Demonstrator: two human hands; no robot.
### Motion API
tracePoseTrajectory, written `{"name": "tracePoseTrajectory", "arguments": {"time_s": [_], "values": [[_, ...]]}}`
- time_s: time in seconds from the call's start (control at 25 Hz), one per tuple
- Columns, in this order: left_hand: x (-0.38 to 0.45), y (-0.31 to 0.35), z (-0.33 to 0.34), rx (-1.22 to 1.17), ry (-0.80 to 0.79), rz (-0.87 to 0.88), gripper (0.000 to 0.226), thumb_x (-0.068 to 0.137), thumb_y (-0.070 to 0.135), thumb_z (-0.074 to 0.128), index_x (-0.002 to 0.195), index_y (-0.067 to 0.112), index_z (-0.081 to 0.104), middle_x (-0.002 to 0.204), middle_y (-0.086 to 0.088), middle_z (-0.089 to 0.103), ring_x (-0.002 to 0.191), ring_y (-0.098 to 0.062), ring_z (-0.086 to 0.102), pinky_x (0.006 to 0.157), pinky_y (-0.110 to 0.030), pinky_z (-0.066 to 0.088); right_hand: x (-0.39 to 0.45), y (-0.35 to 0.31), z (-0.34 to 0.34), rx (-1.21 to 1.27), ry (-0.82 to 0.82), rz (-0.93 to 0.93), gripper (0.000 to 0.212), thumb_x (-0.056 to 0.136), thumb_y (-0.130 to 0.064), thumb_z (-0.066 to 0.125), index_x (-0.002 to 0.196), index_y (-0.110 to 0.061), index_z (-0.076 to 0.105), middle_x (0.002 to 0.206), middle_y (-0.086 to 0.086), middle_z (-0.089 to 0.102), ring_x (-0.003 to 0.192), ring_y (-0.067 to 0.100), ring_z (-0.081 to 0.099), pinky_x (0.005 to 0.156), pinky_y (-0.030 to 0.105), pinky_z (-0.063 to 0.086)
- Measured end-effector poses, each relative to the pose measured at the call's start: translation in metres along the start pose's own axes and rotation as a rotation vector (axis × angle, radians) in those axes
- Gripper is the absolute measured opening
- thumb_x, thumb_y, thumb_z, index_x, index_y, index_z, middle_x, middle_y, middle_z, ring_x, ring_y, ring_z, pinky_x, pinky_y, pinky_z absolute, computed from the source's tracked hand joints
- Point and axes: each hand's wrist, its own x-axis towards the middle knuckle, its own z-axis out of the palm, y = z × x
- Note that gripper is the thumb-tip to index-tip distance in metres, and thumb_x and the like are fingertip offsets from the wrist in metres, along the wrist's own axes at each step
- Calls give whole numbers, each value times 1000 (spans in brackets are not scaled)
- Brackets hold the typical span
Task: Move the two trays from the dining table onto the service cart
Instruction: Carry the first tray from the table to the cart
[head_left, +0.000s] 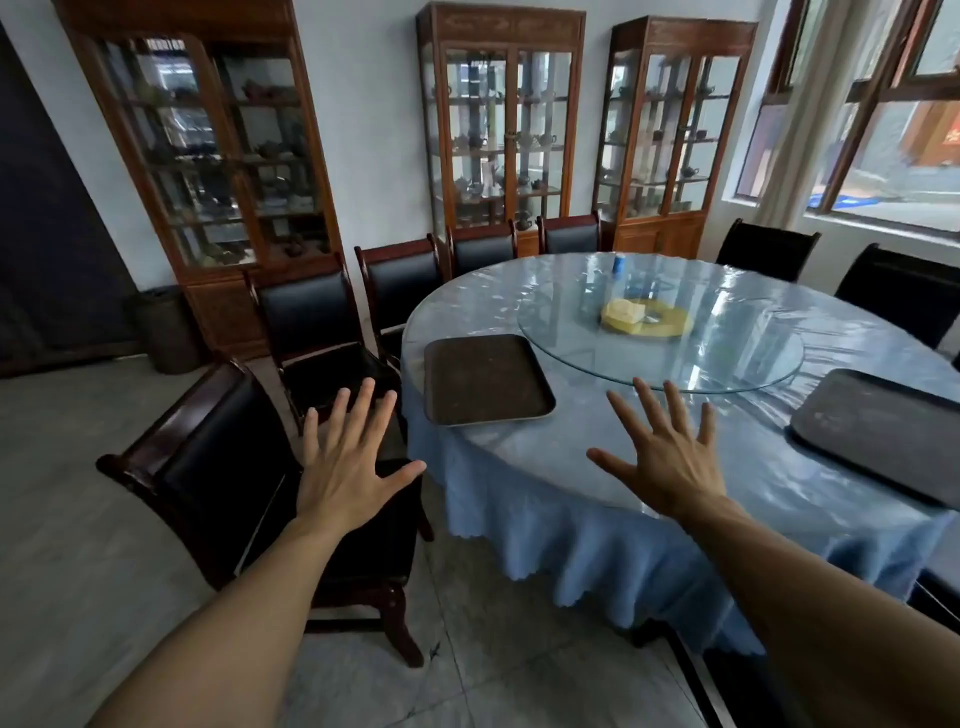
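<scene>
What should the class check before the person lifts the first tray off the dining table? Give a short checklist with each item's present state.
1. Left hand free and open: ok.
2. Right hand free and open: ok.
3. Brown tray carries nothing: ok.
4. Dark tray fully visible and bare: cannot tell, cut off by the frame.
5. Near chair clear of the path: not ok, it stands beside the table.
6. Service cart ready: cannot tell, not in view.

- Dining table (597, 467) — one tray (485, 379) on its left edge, a second tray (883, 431) at right.
- Turntable (660, 338) between them, farther back.
- Chairs (311, 322) left of the table.
</scene>
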Motion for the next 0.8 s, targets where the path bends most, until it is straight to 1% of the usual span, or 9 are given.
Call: {"name": "tracePoseTrajectory", "arguments": {"time_s": [0.12,0.2,0.32,0.44,0.56,0.72,0.8], "values": [[41,11,15,12,-8,-35,97,81,90,12,158,33,-4,167,3,-11,153,-21,-13,121,-54,-10,48,16,17,-37,-4,-13,91,72,-88,-4,151,-44,-15,163,-3,-17,147,28,-21,115,64,-7],[72,19,29,28,-32,-74,99,77,91,5,157,34,-7,166,3,-14,152,-20,-16,121,-53,-10,86,29,29,-21,-1,-18,90,74,-88,-1,152,-43,-14,163,-3,-16,147,28,-21,115,64,-7],[113,31,45,12,-52,-116,100,76,92,1,157,34,-8,166,3,-15,152,-19,-16,121,-53,-9,134,45,41,9,-33,-22,90,77,-87,6,153,-42,-11,163,-3,-16,147,28,-22,115,63,-6],[144,36,64,-28,-76,-164,100,75,92,1,157,34,-7,166,3,-14,152,-19,-14,121,-54,-7,176,55,55,25,-53,-41,91,77,-87,7,155,-41,-6,164,-2,-12,148,28,-20,116,63,-7],[168,34,82,-5,-111,-180,100,75,92,0,157,34,-9,166,4,-17,152,-19,-16,121,-55,-8,215,58,70,22,-87,-49,89,79,-87,9,154,-42,-7,164,-2,-13,148,28,-19,116,63,-7],[202,23,111,-23,-131,-188,102,75,91,2,158,31,-5,166,4,-15,152,-19,-14,121,-55,-6,258,53,94,28,-119,-56,86,81,-86,12,153,-44,-8,164,-3,-13,148,28,-20,116,62,-8],[223,15,132,-21,-160,-186,101,76,91,3,157,32,-7,166,5,-16,152,-18,-15,121,-54,-7,282,50,108,16,-140,-51,86,80,-87,12,153,-45,-9,164,-3,-13,148,28,-20,116,63,-7]]}}
